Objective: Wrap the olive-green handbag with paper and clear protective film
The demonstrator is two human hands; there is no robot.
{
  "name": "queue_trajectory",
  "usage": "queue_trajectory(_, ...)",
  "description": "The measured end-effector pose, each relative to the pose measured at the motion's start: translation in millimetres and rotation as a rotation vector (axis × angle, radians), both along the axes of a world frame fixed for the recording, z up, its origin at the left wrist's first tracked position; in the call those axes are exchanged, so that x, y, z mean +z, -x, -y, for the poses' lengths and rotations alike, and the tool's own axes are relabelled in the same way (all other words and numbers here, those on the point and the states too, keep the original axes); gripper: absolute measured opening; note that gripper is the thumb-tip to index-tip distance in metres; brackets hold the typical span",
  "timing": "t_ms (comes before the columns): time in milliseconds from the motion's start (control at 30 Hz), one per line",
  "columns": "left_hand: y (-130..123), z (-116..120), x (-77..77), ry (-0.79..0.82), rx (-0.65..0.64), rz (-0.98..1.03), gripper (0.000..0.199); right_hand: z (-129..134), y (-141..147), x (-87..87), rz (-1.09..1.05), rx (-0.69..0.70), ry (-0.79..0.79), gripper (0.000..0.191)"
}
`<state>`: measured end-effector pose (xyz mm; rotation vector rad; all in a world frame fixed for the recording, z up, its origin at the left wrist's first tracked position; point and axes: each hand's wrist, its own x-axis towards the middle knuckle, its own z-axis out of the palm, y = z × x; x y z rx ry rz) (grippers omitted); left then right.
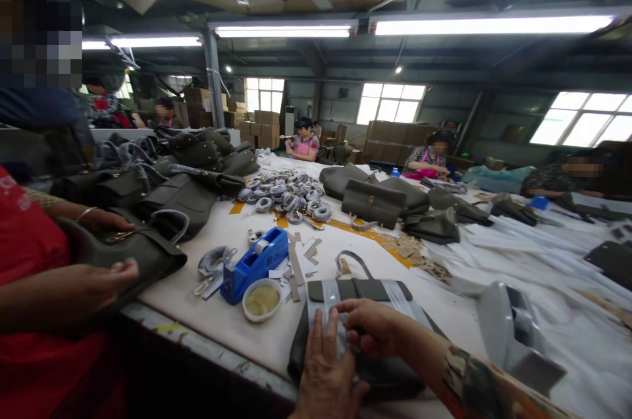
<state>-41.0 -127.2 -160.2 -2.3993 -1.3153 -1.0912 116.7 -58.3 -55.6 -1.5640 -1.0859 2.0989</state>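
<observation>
- Pressing with the left hand (328, 363), fingers stretched out nearly flat, on the front of the dark olive handbag (370, 290).
- Pointing with the right hand (370, 330) at the lower end of the pale strip (330, 292) over the flap, index finger out, remaining fingers curled; cannot tell whether pinching anything.
- Lying on the counter (217, 228) by its near edge, directly under both hands, with the flap and the wrapped handle (356, 259) beyond the fingertips.
- Flanked on the left by the white tub (261, 300) of yellowish paste, near the bag, then by the blue tape dispenser (257, 264) and scattered card strips (296, 267).
- Bordered on the right, past the forearm, by a blurred gray object (513, 327), probably another dispenser.
- Backed by a heap of wrapped straps (286, 195), well apart from both hands.
- Overlooked at far left by a co-worker's hand (106, 284) beside another bag (148, 254).
</observation>
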Motion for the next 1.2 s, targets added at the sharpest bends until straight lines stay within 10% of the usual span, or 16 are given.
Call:
queue_trajectory(533,5.1,-7.2,-8.4,0.064,-0.026,-0.130,0.069,-2.5,3.8,-8.2,0.143,0.072,-0.079,0.065)
queue_trajectory(733,5.9,-7.5,-6.9,0.117,-0.032,-0.204,0.073,-3.0,13.5,9.4,0.732,0.371,-0.551,0.063)
queue_trajectory(933,0.2,-8.5,-13.7,0.216,-0.004,-0.173,0.063,-11.5,3.2,23.9,1.027,0.325,-0.979,0.067)
queue_trajectory(1200,1.5,-18.3,-33.0,0.127,-0.032,-0.149,0.070,-17.0,12.8,-0.5,1.147,0.325,-1.072,0.083)
